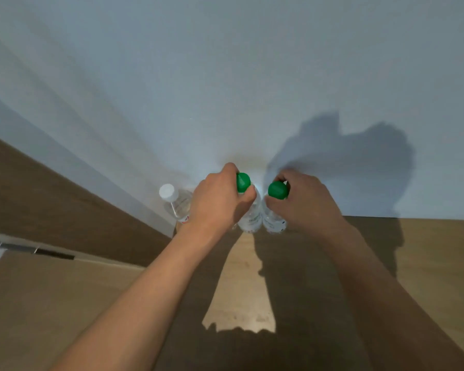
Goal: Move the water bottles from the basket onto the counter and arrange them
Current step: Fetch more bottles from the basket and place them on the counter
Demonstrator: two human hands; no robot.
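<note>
— Where are the bottles?
— Mid-frame, at the counter's (426,263) back edge by the wall (225,76). The left hand (214,199) grips one green-capped bottle (248,210) by the neck, the right hand (303,202) its neighbour (273,223) (bodies nearly touching).
— Room?
— White-capped bottle (176,202) stands left; bare wood right.

head-worn view, angled down, close above counter (241,290)

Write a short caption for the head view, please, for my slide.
Left hand and right hand each hold a green-capped bottle by its neck on the counter, beside a white-capped bottle.
</note>
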